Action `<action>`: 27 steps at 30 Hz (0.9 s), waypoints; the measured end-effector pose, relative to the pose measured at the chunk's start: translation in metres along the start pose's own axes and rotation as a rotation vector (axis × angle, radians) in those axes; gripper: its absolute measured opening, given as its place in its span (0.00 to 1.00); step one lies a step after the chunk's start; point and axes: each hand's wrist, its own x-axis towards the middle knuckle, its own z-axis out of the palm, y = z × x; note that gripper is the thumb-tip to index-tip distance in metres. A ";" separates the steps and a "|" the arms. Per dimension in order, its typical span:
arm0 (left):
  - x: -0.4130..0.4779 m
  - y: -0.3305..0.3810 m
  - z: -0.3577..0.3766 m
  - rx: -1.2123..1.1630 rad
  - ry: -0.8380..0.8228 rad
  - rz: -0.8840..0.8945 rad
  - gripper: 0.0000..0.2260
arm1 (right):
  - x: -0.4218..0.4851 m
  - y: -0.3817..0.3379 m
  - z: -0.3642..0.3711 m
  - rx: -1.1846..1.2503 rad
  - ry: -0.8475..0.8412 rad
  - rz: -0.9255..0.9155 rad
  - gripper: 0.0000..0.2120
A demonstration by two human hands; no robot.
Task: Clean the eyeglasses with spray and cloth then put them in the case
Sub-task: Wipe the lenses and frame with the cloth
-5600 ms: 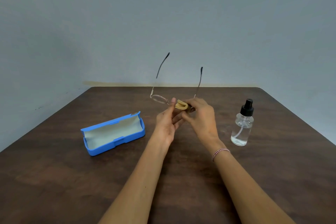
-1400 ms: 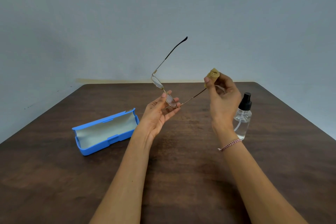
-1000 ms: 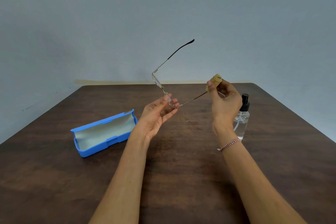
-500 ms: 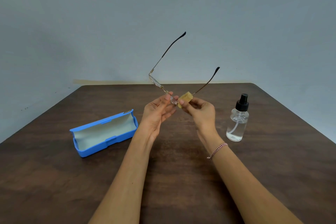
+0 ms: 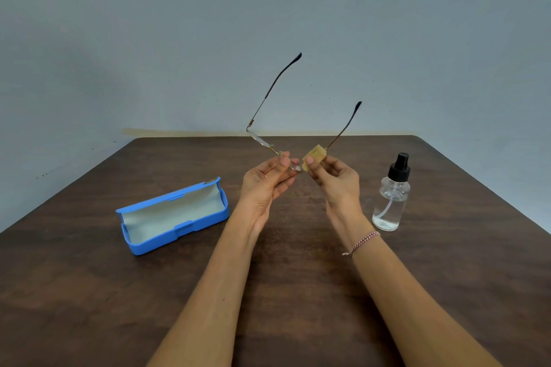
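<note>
Room: plain grey-blue wall (image 5: 268, 24) straight ahead. It meets the far edge of a dark wood tabletop (image 5: 89, 292).
Tabletop edges: left and right sides splay out toward me and the far right corner is rounded. Bare wood runs across the near half, around both forearms.
Blue case (image 5: 173, 214): left side, well in from the left edge. It sits open with the lid back and the pale lining showing.
Spray bottle (image 5: 390, 197): upright, clear, black pump top. It's near the right wrist but apart from it, well in from the right edge.
Left hand (image 5: 265, 185): palm toward me, fingers (image 5: 284, 159) pinching the eyeglasses (image 5: 264, 142) at the frame front.
Right hand (image 5: 337, 179): fingers clamped on a folded yellow cloth (image 5: 314, 155), pressed against the frame's right end where the temple starts. Braided bracelet (image 5: 362, 243) on that wrist.
Eyeglasses are in the air over mid-tabletop, between the case and the bottle. Both temples are unfolded, pointing up and away at the wall.
</note>
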 end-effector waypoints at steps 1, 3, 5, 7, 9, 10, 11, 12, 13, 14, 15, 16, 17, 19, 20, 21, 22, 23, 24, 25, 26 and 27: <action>0.000 0.000 0.000 -0.011 0.004 0.001 0.16 | 0.000 -0.001 0.000 0.017 -0.013 0.002 0.06; 0.001 0.001 0.000 -0.041 0.014 0.007 0.15 | 0.000 -0.002 0.001 0.077 -0.041 0.004 0.03; 0.001 0.002 0.000 -0.071 0.014 0.012 0.16 | 0.001 -0.003 0.002 0.121 -0.060 -0.005 0.04; 0.001 0.002 0.000 -0.071 0.000 0.012 0.17 | 0.003 -0.003 0.001 0.088 -0.053 -0.015 0.05; 0.000 0.001 0.000 -0.064 -0.015 0.011 0.15 | 0.002 -0.003 -0.001 -0.003 -0.050 -0.020 0.07; 0.000 0.001 0.000 -0.065 -0.017 0.014 0.13 | 0.001 -0.003 -0.001 -0.053 -0.058 -0.021 0.07; 0.000 0.001 0.000 -0.068 -0.015 0.017 0.13 | 0.000 -0.002 -0.001 -0.093 -0.066 -0.020 0.06; 0.000 0.001 0.000 -0.071 -0.013 0.018 0.12 | -0.001 -0.002 -0.001 -0.118 -0.066 -0.022 0.04; 0.000 0.001 0.000 -0.070 -0.013 0.018 0.11 | -0.002 -0.002 0.000 -0.128 -0.055 -0.029 0.04; 0.000 0.001 0.001 -0.067 -0.016 0.016 0.10 | -0.002 -0.003 0.001 -0.130 -0.033 -0.045 0.03; -0.001 0.001 0.001 -0.061 -0.021 0.014 0.10 | -0.001 -0.005 0.001 -0.121 0.000 -0.067 0.03; -0.001 0.000 0.003 -0.057 -0.026 0.011 0.09 | 0.001 -0.006 0.000 -0.101 0.042 -0.090 0.03; -0.001 0.000 0.004 -0.053 -0.027 0.009 0.09 | 0.002 -0.008 -0.001 -0.077 0.080 -0.109 0.03; -0.001 -0.001 0.005 -0.055 -0.030 0.013 0.09 | 0.003 -0.009 -0.003 -0.079 0.101 -0.128 0.03; -0.001 -0.001 0.005 -0.064 -0.032 0.015 0.10 | 0.002 -0.007 -0.002 -0.117 0.075 -0.129 0.03; -0.001 -0.001 0.004 -0.074 -0.032 0.019 0.10 | 0.001 -0.005 -0.001 -0.168 0.034 -0.123 0.03; 0.000 0.000 0.003 -0.083 -0.029 0.023 0.11 | -0.001 -0.003 0.000 -0.215 -0.004 -0.112 0.03; 0.000 0.000 0.001 -0.085 -0.025 0.026 0.11 | -0.002 -0.001 0.000 -0.248 -0.025 -0.103 0.03; 0.000 0.000 0.001 -0.084 -0.022 0.025 0.11 | -0.002 0.000 0.001 -0.268 -0.026 -0.101 0.03; 0.001 0.000 0.000 -0.080 -0.020 0.019 0.11 | -0.002 -0.001 0.001 -0.280 -0.012 -0.107 0.04; 0.001 0.000 0.000 -0.075 -0.020 0.011 0.11 | -0.001 -0.002 0.001 -0.284 0.009 -0.118 0.04; 0.001 0.000 0.000 -0.068 -0.023 0.005 0.11 | 0.000 -0.003 0.001 -0.278 0.032 -0.131 0.04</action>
